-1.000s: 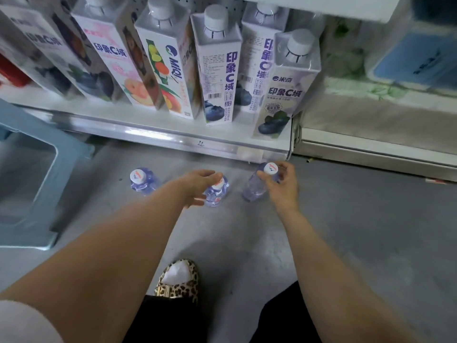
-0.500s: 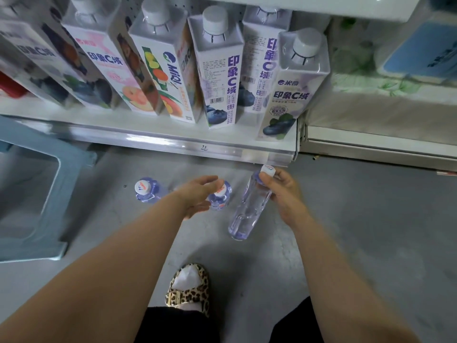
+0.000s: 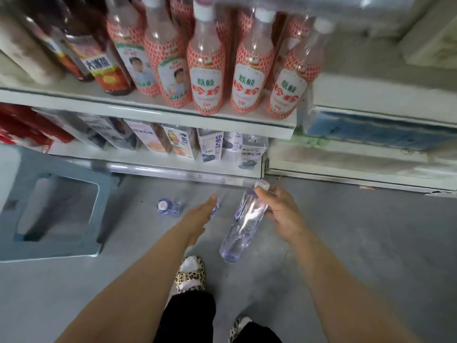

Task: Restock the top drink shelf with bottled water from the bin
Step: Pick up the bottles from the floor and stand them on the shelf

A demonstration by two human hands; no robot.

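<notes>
My right hand [image 3: 282,211] grips a clear water bottle [image 3: 244,224] just below its white cap and holds it tilted above the floor, base toward me. Fingers fairly straight, my left hand [image 3: 200,215] reaches out over a second water bottle [image 3: 215,208] standing on the floor, which it mostly hides. No grip on that bottle shows. A third water bottle [image 3: 168,207] stands on the floor further left, apart from both hands.
A blue plastic stool [image 3: 57,243] sits on the floor at left. Juice cartons [image 3: 178,144] fill the bottom shelf, and tall red-labelled bottles [image 3: 207,78] stand on the shelf [image 3: 148,115] above. My leopard-print slipper [image 3: 190,273] is below the hands.
My right hand has lifted its bottle off the floor and tilted it. My left hand's fingers have straightened above the middle bottle. The view has risen to show a higher shelf.
</notes>
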